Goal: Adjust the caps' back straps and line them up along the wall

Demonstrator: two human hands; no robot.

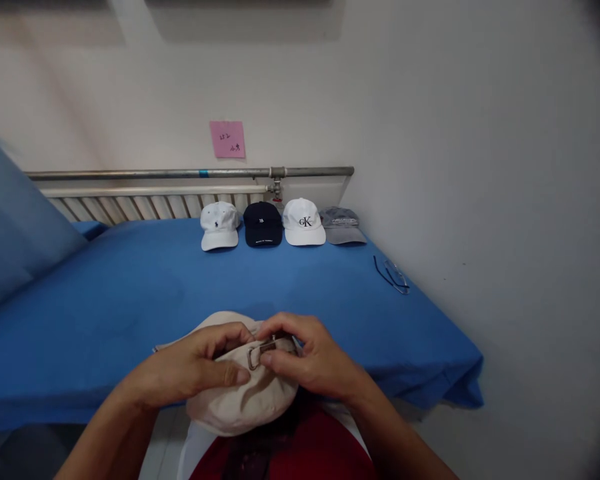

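A beige baseball cap (240, 403) is held between my two hands at the near edge of the blue-covered table, its back strap and metal buckle facing up. My left hand (190, 363) grips the cap's fabric beside the buckle, thumb on top and fingers tucked over the rim. With thumb and forefinger, my right hand (310, 353) pinches the strap (280, 345) near the buckle (253, 358). Part of the strap is hidden by my right fingers. The cap's brim points away to the left, partly behind my left hand.
Along the back of the blue cover (145, 287) stand a white cap (220, 228), a navy cap (263, 225), a white CK cap (304, 223) and a grey cap (343, 227). Eyeglasses (394, 277) lie at the right edge. Behind are a radiator (145, 205), a pipe (155, 175) and a pink note (227, 139).
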